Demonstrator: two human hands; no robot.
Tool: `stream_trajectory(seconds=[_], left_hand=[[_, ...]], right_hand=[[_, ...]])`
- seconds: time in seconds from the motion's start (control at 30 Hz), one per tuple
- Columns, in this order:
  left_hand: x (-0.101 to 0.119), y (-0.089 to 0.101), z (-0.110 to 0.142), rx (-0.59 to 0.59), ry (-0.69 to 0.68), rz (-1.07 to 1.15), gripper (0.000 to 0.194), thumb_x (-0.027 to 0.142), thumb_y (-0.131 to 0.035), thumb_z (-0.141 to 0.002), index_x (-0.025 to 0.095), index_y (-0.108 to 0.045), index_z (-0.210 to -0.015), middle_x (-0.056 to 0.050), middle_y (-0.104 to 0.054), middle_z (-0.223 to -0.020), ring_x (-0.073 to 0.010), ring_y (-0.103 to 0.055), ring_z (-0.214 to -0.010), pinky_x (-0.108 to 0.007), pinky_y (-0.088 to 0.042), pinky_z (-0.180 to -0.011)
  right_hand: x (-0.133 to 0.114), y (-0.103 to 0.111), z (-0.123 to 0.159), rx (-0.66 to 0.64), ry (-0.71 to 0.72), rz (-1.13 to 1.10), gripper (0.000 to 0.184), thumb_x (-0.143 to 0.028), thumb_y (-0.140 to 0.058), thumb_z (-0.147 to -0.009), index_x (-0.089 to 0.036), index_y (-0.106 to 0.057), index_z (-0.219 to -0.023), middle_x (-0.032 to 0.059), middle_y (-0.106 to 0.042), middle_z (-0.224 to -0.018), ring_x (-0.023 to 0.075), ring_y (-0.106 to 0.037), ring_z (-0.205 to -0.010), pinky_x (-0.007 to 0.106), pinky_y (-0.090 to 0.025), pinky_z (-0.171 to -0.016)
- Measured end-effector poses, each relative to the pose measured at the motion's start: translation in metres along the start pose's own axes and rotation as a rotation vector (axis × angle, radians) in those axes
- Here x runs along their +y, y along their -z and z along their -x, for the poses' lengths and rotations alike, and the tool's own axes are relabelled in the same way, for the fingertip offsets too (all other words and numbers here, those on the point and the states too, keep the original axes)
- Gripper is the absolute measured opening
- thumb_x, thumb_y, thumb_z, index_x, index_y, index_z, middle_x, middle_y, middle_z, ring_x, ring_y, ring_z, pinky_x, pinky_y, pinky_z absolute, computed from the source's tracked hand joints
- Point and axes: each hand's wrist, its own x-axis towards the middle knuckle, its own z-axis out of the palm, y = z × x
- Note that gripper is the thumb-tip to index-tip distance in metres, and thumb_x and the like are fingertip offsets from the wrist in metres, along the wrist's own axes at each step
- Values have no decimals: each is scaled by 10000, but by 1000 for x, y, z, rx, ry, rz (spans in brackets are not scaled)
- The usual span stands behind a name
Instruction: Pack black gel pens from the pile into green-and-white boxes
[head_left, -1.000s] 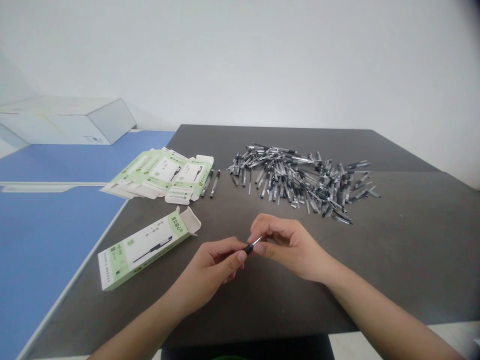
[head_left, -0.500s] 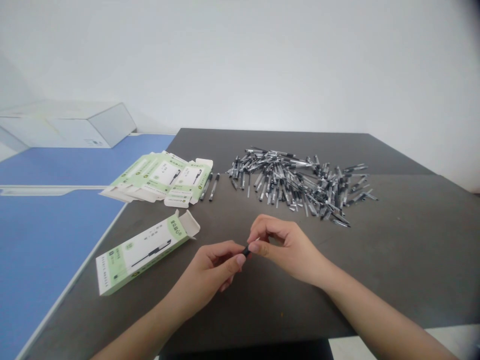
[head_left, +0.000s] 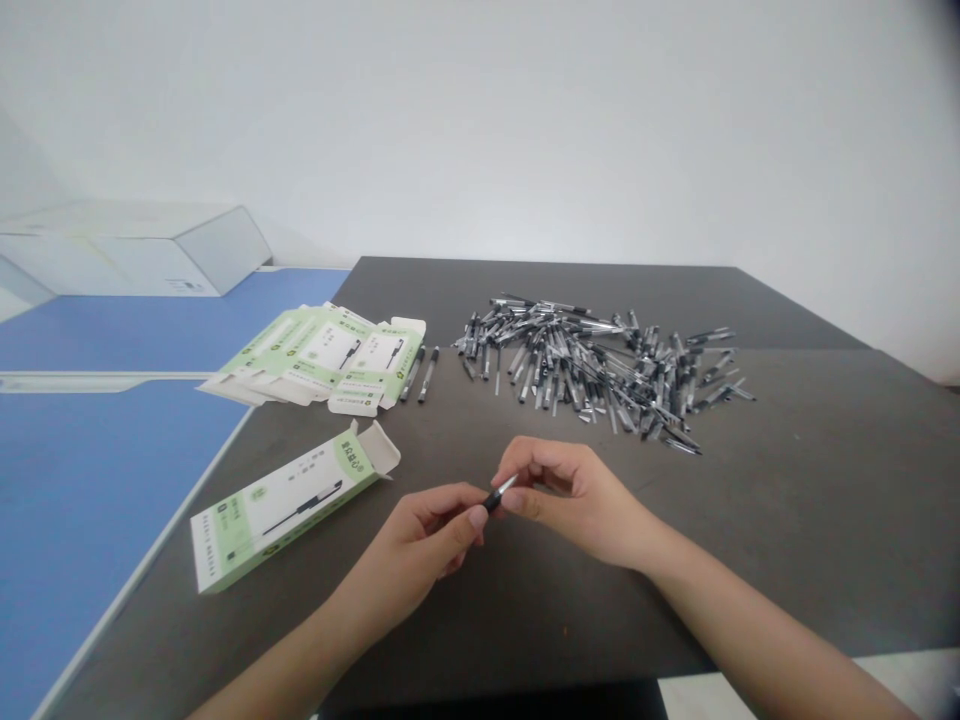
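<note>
My left hand (head_left: 431,530) is closed on a pen (head_left: 492,501), pinching its black grip between thumb and fingers. Its pale pointed tip angles up to the right, and the pen's rear part is hidden in the hand. At that tip, my right hand (head_left: 566,490) has thumb and index finger bent together around it. An open green and white pen box (head_left: 289,510) lies left of my hands, its end flap towards the upper right. Beyond my hands spreads a heap of clear and black pens (head_left: 577,365).
Several flattened green and white cartons (head_left: 322,355) overlap at the left, with two pens (head_left: 424,375) beside them. A large white box (head_left: 127,250) stands on the blue table (head_left: 97,450) that adjoins the dark tabletop (head_left: 810,520). A white wall rises behind.
More of the pen's pale tip shows between my right fingers, which have shifted slightly down. The left hand keeps its hold, and the boxes and pen heap stay put.
</note>
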Motion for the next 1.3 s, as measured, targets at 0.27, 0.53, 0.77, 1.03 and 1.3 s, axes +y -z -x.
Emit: stream_trajectory(seconds=[0.27, 0.53, 0.77, 1.03, 1.3], left_hand=[[0, 0, 1, -120, 172, 196, 500, 596, -548, -899, 122, -699, -851, 7, -535, -638, -64, -358, -481, -226, -205, -452], [3, 1, 1, 157, -133, -173, 335, 442, -651, -877, 152, -711, -720, 2, -562, -640, -106, -454, -591, -230, -319, -545], [5, -4, 6, 355, -294, -400, 207, 353, -644, -880, 177, -746, -844, -13, -629, -736, -137, -542, -669, -248, -383, -615], [4, 1, 5, -109, -38, -100, 451, 544, -431, -968, 157, -661, -926, 75, -348, -570, -94, -294, -477, -235, -225, -459], [-11, 4, 7, 358, -450, -812, 273, 292, -429, -993, 182, -672, -935, 11, -603, -668, -133, -552, -577, -247, -369, -576]], right_hand=[[7, -6, 2, 21, 118, -121, 182, -323, -722, -894, -187, -645, -800, -14, -610, -747, 109, -540, -651, 273, -407, -637], [8, -13, 1, 146, 164, -59, 76, -245, -751, -853, -197, -703, -821, -10, -621, -784, 120, -548, -702, 279, -390, -650], [13, -23, 1, 276, 144, -55, 82, -273, -748, -849, -204, -718, -815, -13, -605, -754, 118, -502, -670, 283, -371, -622], [3, -10, -6, 317, 194, -206, 159, -298, -792, -810, -196, -702, -727, -7, -620, -724, 99, -522, -640, 239, -398, -588], [5, -24, -14, 356, 93, -274, 283, -414, -821, -767, -189, -669, -689, -1, -650, -722, 99, -528, -650, 230, -417, -603]])
